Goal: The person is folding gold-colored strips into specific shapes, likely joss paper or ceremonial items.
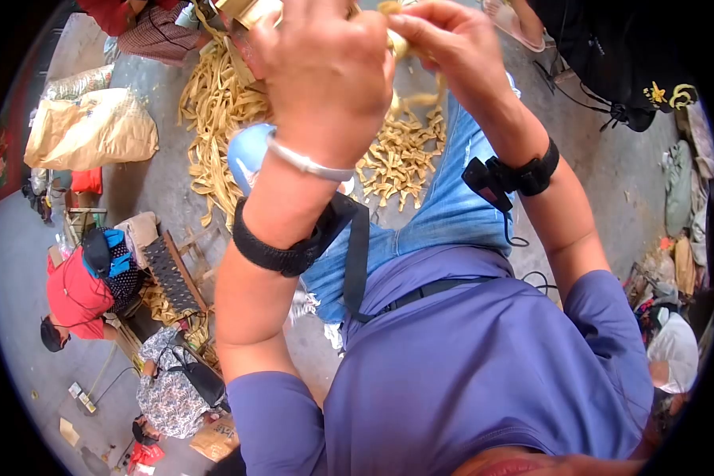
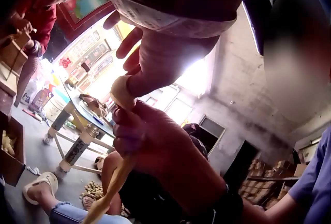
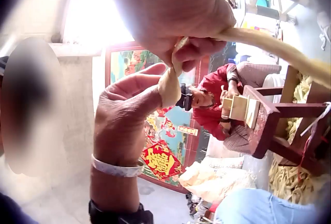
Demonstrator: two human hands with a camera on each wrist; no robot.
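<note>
My left hand (image 1: 325, 75), with a white bracelet at its wrist, is raised close to my right hand (image 1: 464, 51). Between them runs a soft pale yellow strip (image 3: 169, 87), twisted and folded at the middle. Thumb and fingers of the left hand pinch its folded end in the right wrist view. The right hand grips the strip just beside that fold, and a long tail (image 2: 111, 190) hangs from it in the left wrist view. Below the hands, short knotted pieces (image 1: 404, 159) lie in a heap between my legs. A pile of long strips (image 1: 214, 111) is to their left.
A red-brown wooden stool (image 3: 265, 123) stands near a person in red (image 3: 220, 87) who works at a small wooden block. A brown paper sack (image 1: 95, 131) lies at the left. A black bag (image 1: 619, 55) sits on the right, and other people sit farther off.
</note>
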